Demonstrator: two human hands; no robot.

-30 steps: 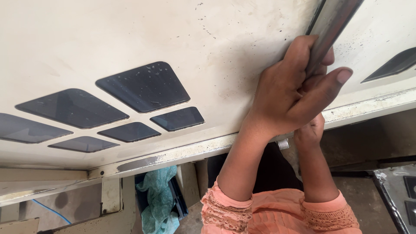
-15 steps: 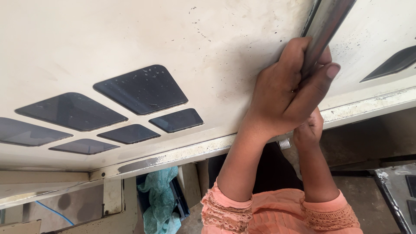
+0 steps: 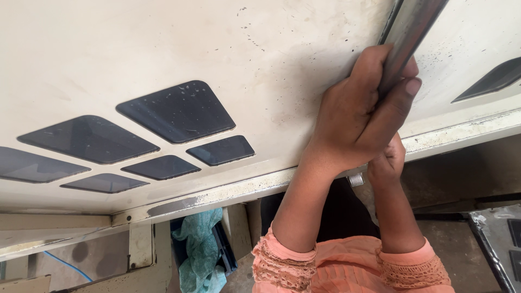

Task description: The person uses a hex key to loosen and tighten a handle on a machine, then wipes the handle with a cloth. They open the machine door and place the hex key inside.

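A shiny metal bar (image 3: 413, 30) runs down the cream panel (image 3: 271, 49) at the upper right. My left hand (image 3: 355, 122) is wrapped around the bar, with the thumb pressed along its right side. Just below it, my right hand (image 3: 388, 163) is closed around the bar's lower end, and the left hand partly hides it. A small knurled metal nut (image 3: 355, 179) sits beside the right hand at the panel's worn edge. Both wrists wear peach lace-trimmed sleeves.
Several dark diamond-shaped glass insets (image 3: 176, 111) are set in the panel on the left, and another (image 3: 491, 80) at the far right. Below the panel's edge hang a teal cloth (image 3: 198, 249) and a blue cable (image 3: 65, 264). A metal-edged object (image 3: 496, 239) lies at the lower right.
My left thumb has curled in from a stretched-out pose and now lies tight against the bar. Both hands stay at the same place on the bar.
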